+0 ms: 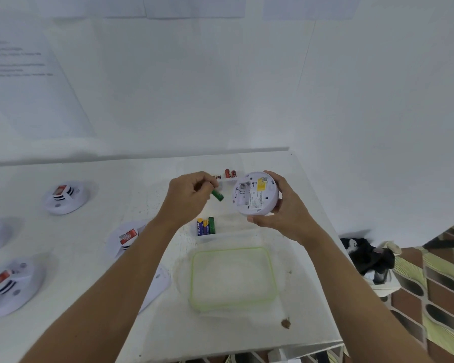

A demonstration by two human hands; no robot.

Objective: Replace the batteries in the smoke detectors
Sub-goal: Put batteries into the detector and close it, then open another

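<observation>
My right hand [283, 213] grips a round white smoke detector [254, 193] above the table, its back with a yellow label and an open battery bay turned toward me. My left hand [188, 196] pinches a green battery [217, 195] just left of the detector, not touching it. Below my hands, blue-yellow and green batteries [206, 226] lie in a clear container. Red batteries [230, 173] sit farther back, behind the detector.
Several more smoke detectors lie on the white table at the left: one at the back [64, 197], one near my left forearm [126, 238], one at the front left [9, 285]. A clear lid with a green rim [232, 277] lies in front. The table edge [325, 231] runs along the right.
</observation>
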